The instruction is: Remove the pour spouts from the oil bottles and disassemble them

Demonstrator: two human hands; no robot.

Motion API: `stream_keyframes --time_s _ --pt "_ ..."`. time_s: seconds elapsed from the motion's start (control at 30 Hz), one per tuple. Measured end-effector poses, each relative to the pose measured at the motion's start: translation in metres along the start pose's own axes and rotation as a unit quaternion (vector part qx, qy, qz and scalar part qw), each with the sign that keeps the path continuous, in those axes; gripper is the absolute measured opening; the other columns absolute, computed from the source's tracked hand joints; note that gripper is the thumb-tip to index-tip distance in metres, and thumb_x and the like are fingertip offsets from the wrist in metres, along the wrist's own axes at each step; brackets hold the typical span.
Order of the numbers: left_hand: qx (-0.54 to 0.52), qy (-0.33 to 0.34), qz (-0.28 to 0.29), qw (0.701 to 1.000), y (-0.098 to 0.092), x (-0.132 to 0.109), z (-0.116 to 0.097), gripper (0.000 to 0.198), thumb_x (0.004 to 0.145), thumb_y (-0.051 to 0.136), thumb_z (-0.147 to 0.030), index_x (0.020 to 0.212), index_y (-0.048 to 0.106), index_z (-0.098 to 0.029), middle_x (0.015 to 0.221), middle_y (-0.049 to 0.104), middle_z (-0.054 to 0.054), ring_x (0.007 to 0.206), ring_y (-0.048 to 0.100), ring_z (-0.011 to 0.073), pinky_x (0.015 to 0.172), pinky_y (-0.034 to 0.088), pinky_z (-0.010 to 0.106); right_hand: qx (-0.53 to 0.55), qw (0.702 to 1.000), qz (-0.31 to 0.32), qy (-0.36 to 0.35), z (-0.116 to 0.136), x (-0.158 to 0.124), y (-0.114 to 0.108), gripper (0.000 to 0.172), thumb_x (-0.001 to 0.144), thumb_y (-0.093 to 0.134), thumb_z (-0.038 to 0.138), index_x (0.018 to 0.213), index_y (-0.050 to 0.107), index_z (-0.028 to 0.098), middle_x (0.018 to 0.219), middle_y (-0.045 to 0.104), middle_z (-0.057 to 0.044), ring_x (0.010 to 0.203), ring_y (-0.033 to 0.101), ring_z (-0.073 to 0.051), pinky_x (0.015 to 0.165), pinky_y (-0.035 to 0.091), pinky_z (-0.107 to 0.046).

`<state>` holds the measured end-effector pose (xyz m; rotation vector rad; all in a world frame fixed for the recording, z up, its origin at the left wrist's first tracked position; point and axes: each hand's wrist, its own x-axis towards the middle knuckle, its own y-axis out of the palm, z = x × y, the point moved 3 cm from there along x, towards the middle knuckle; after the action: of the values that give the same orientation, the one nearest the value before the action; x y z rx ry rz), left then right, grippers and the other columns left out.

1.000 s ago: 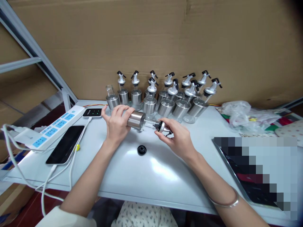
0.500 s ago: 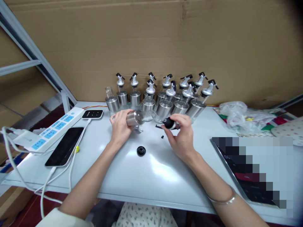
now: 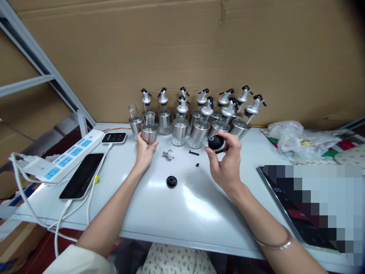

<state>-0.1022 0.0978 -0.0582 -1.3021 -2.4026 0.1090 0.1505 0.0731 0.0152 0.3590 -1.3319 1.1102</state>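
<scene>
My left hand [image 3: 145, 150] grips a steel-sleeved glass bottle [image 3: 149, 128] with no cap, standing upright on the white table [image 3: 176, 205] beside another capless bottle [image 3: 135, 121]. My right hand [image 3: 225, 160] is closed around a black and silver pourer cap [image 3: 216, 143], held above the table. Between the hands lie a small silver spout piece [image 3: 168, 154], a black pin [image 3: 194, 153], a tiny black bit [image 3: 197, 165] and a black round stopper [image 3: 171, 181].
Several capped steel bottles [image 3: 199, 118] stand in rows against the cardboard wall. At the left lie a phone [image 3: 82, 175], a power strip [image 3: 68, 156] and a small black device [image 3: 114, 137]. A crumpled plastic bag [image 3: 288, 139] sits at the right.
The cap came off the bottle. My left hand stood the bottle upright at the back left. My right hand lifted the cap, and small parts now lie on the table.
</scene>
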Motion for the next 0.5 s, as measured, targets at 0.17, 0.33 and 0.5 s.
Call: stream_keyframes --time_s 0.17,0.33,0.5 --pt "0.025 -0.007 0.029 0.999 0.0053 0.0000 0.0013 0.058 0.066 0.066 -0.037 0.111 0.036 -0.017 0.115 0.051 0.014 0.115 0.050 0.0264 0.101 0.035 0.043 0.012 1.000 0.013 0.009 -0.0001 -0.0023 0.0013 0.036 0.088 0.051 0.028 0.121 0.036 0.026 0.096 0.051 -0.006 0.078 0.049 -0.018 0.061 0.043 -0.032" --pt "0.148 0.007 -0.005 0.989 0.0046 -0.0048 -0.0041 0.070 0.060 0.067 -0.022 0.120 0.031 -0.021 0.127 0.037 0.014 0.130 0.030 0.0335 0.106 0.024 0.053 0.033 0.999 0.025 0.006 0.0014 -0.0023 0.0029 0.037 0.086 0.053 0.024 0.120 0.038 0.026 0.097 0.052 -0.006 0.081 0.049 -0.018 0.061 0.043 -0.031" --pt "0.080 0.064 -0.031 0.994 0.0002 -0.0047 -0.0052 0.064 0.061 0.062 -0.011 0.116 0.030 -0.021 0.110 0.036 0.007 0.107 0.046 0.0211 0.092 0.044 0.038 0.039 0.999 0.018 -0.012 0.0023 -0.0016 0.0030 0.039 0.085 0.055 0.023 0.120 0.040 0.026 0.095 0.053 -0.005 0.078 0.049 -0.018 0.059 0.042 -0.030"
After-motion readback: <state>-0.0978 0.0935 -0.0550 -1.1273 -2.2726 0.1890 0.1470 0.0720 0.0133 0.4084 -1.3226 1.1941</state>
